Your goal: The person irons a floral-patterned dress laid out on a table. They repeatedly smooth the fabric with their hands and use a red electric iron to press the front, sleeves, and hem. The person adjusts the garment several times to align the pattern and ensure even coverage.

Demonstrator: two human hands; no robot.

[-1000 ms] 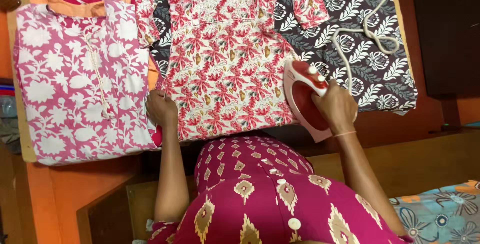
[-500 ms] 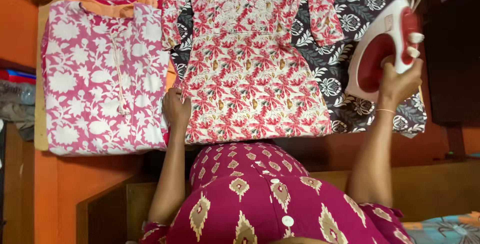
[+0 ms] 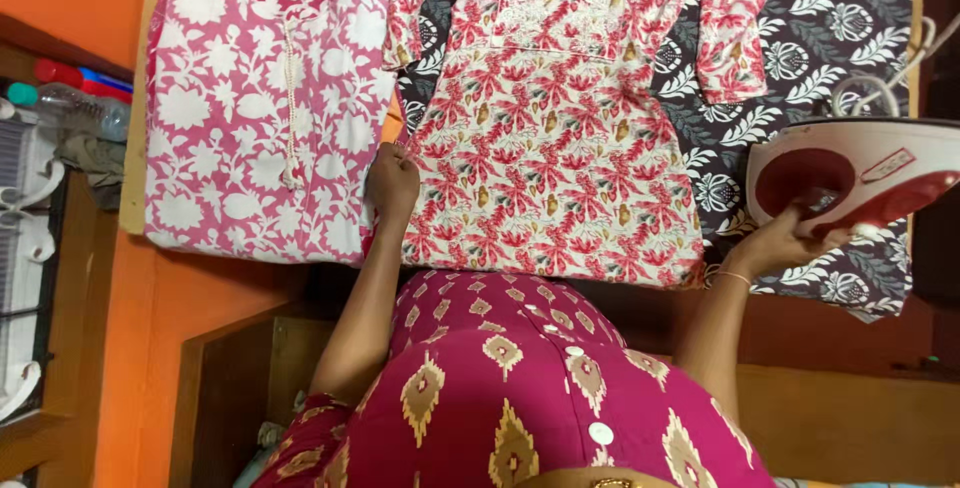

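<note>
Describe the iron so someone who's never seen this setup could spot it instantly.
Start at the dark leaf-print cloth that covers the table, and go to its right edge, past the red floral kurta. There the right hand holds a clothes iron, tipped up with its soleplate off the cloth. It is the only hard, glossy red-and-white thing among printed fabrics.

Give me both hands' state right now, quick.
Left hand: closed, pinching the red floral garment's edge.
Right hand: closed, holding the red and white iron.

Magenta dress (image 3: 520,388) with tan-and-cream diamond motifs, white buttons (image 3: 600,434) down the front, short sleeves, bare forearms, thin bangle (image 3: 733,276) on right wrist
</note>
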